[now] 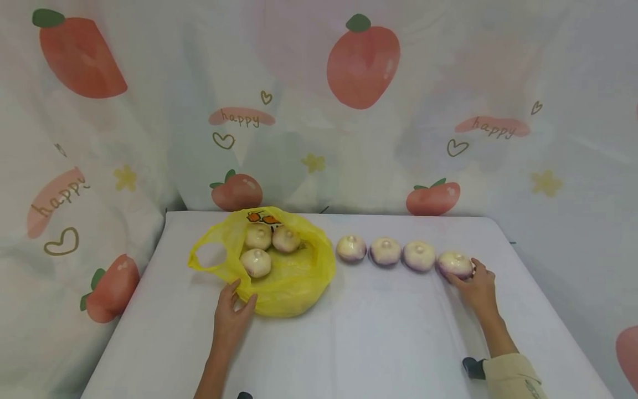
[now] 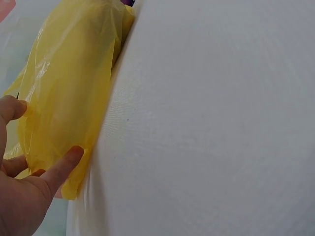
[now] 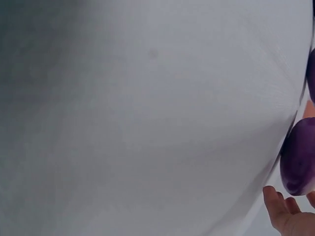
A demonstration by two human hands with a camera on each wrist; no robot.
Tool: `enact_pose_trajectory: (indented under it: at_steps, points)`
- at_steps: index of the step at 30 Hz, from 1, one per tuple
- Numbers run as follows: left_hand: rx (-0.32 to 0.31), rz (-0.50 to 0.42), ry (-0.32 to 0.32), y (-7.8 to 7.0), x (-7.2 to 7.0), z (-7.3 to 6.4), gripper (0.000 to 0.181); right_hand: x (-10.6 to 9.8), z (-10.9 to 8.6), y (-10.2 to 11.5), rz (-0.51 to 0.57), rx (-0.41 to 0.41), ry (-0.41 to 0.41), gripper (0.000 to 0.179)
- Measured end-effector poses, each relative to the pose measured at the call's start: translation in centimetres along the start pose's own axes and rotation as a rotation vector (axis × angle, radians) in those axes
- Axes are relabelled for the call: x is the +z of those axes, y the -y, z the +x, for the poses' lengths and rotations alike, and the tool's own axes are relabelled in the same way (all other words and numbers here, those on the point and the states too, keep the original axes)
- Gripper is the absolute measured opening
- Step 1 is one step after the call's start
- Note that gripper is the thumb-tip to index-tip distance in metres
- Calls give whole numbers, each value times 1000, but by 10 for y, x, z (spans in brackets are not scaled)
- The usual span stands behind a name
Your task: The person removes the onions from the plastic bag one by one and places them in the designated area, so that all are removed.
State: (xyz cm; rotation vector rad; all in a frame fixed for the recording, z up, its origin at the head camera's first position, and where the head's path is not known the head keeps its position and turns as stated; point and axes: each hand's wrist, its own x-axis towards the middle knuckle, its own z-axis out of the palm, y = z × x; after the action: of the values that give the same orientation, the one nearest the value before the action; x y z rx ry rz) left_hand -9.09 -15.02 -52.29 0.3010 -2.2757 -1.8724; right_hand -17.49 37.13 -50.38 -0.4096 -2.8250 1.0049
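A yellow plastic bag (image 1: 294, 288) lies with its mouth spread, and three purple-and-white onions (image 1: 256, 263) show inside it. My left hand (image 1: 233, 316) is at the bag's near left side, its thumb and fingers spread against the plastic (image 2: 64, 98). To the right of the bag, several more onions stand in a row on the table. At the row's right end, my right hand (image 1: 478, 282) has its thumb and fingers on either side of the last onion (image 1: 455, 264). In the right wrist view a small gap shows between the thumb and this onion (image 3: 299, 157).
The white-covered table (image 1: 379, 332) reaches back to a hanging fruit-print cloth (image 1: 299, 83). Three other onions of the row (image 1: 385, 251) sit close together between the bag and the right hand. The bag's handle loop (image 1: 199, 263) flares out to the left.
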Motion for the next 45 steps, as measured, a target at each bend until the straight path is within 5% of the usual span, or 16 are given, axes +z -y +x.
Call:
enact_pose_trajectory:
  at_steps: [7,22,30,38,45]
  points:
    - [-37,32,2,3,0,-11,61,2,-7,-1,-5,3,-18,84]
    - [-32,36,20,1,-3,-7,61,-1,-21,45,186,-60,-330,71]
    - [-40,53,4,4,-2,-6,59,4,-25,73,239,-229,-242,68]
    - [-10,43,-1,3,0,-3,58,14,-22,89,246,-331,-59,65]
    - [29,21,-25,0,3,-2,56,23,-19,105,252,-405,-43,60]
